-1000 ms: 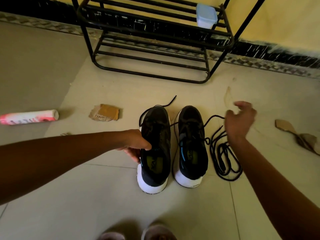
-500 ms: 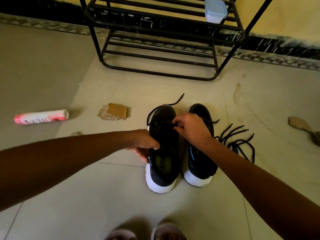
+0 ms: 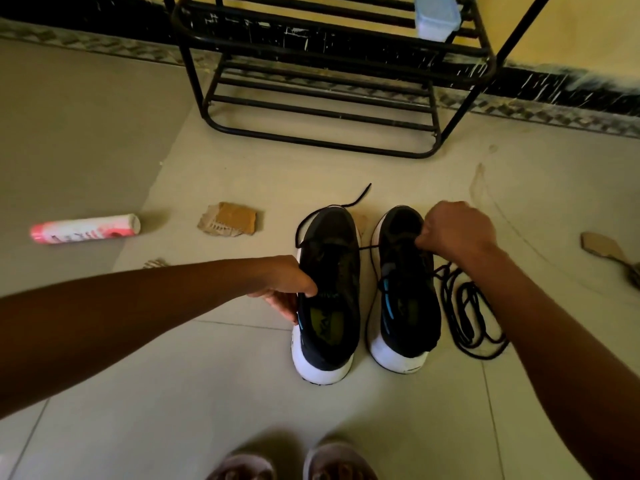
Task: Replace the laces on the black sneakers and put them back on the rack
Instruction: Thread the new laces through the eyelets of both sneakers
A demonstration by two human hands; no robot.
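Where the left sneaker (image 3: 329, 292) and right sneaker (image 3: 405, 296) stand: side by side on the floor tiles before the shoe rack (image 3: 322, 39), white heels toward the person.
Left hand (image 3: 284, 285): grips the left sneaker's collar, thumb inside, fingers outside.
Right hand (image 3: 457, 230): fingers curled over the right sneaker, pinching a black lace (image 3: 388, 247).
Loose laces (image 3: 467, 317): coiled on the floor just beside the right sneaker.
Off to the left: cardboard scrap (image 3: 228, 220), pink spray can (image 3: 85, 228) lying down.

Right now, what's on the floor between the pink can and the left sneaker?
A torn cardboard scrap lies there, touching neither the pink can nor the left sneaker; the head view shows it.
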